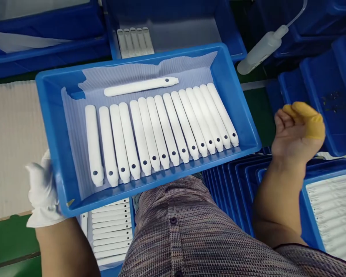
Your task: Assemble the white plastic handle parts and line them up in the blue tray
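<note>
My left hand (42,190), in a white cloth glove, grips the left near edge of a blue plastic tray (53,127) and holds it up, tilted. The tray is lined with pale ribbed foam and carries a row of several long white plastic parts (161,132), each with a small dark hole at its near end. One more white part (141,86) lies crosswise behind the row. My right hand (298,130) hovers to the right of the tray, off its rim, fingers curled in, with yellow finger cots on the fingertips. Nothing shows in it.
Below the held tray lies another tray of white parts (111,231). A stack of blue trays (236,181) and a filled tray (333,215) sit at right. Behind are more blue bins (173,23), a white squeeze bottle (261,50) and a beige foam sheet (11,146).
</note>
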`<state>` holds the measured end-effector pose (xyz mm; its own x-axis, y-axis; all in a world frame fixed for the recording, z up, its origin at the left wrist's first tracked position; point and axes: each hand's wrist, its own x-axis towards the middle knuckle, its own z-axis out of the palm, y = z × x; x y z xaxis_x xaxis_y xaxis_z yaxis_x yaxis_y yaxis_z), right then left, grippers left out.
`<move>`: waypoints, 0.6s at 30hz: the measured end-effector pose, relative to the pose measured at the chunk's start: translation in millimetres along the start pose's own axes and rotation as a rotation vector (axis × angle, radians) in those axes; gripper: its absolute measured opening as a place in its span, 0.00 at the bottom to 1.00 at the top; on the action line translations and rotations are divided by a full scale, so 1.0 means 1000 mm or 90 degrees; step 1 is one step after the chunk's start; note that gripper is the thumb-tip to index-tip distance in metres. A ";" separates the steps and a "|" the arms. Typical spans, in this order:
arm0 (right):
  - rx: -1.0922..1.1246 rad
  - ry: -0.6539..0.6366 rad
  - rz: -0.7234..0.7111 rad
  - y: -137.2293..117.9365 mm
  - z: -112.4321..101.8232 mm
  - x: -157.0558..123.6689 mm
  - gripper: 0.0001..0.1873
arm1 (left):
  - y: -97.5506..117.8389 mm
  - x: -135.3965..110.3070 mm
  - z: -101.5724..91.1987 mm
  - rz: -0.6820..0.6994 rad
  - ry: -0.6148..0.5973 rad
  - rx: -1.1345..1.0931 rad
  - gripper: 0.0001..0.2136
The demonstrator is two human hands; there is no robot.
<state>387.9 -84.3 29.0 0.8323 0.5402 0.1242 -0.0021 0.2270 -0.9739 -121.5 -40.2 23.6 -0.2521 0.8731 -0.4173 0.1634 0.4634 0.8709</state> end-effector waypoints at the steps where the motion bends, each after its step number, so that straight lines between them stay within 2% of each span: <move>1: 0.004 -0.049 0.015 -0.009 0.017 0.003 0.20 | -0.003 0.001 -0.004 -0.029 0.034 -0.049 0.30; 3: 0.004 -0.163 0.075 -0.021 0.058 0.003 0.17 | -0.010 0.003 -0.009 -0.101 0.079 -0.146 0.35; 5: -0.027 -0.297 0.168 -0.024 0.105 -0.003 0.19 | -0.015 0.003 -0.012 -0.114 0.083 -0.188 0.37; 8: -0.147 -0.560 0.287 -0.011 0.178 -0.026 0.21 | -0.019 0.006 -0.018 -0.028 0.070 -0.131 0.36; 10: -0.242 -0.737 0.301 0.006 0.229 -0.049 0.19 | -0.021 0.010 -0.022 0.020 0.066 -0.011 0.35; 12: -0.297 -0.860 0.244 0.026 0.281 -0.076 0.18 | -0.024 0.017 -0.027 0.104 0.070 0.092 0.34; 14: -0.329 -0.963 0.103 0.048 0.328 -0.105 0.19 | -0.029 0.023 -0.029 0.208 0.082 0.141 0.33; 16: -0.420 -1.009 -0.040 0.069 0.366 -0.132 0.19 | -0.035 0.028 -0.030 0.282 0.087 0.166 0.32; 18: -0.505 -1.016 -0.146 0.087 0.391 -0.156 0.17 | -0.041 0.031 -0.029 0.308 0.089 0.189 0.31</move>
<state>41.1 168.4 -1.1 -0.5072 0.8456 -0.1666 0.6630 0.2593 -0.7023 -164.0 -36.7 -17.0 -0.2029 0.9770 0.0651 0.5459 0.0577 0.8359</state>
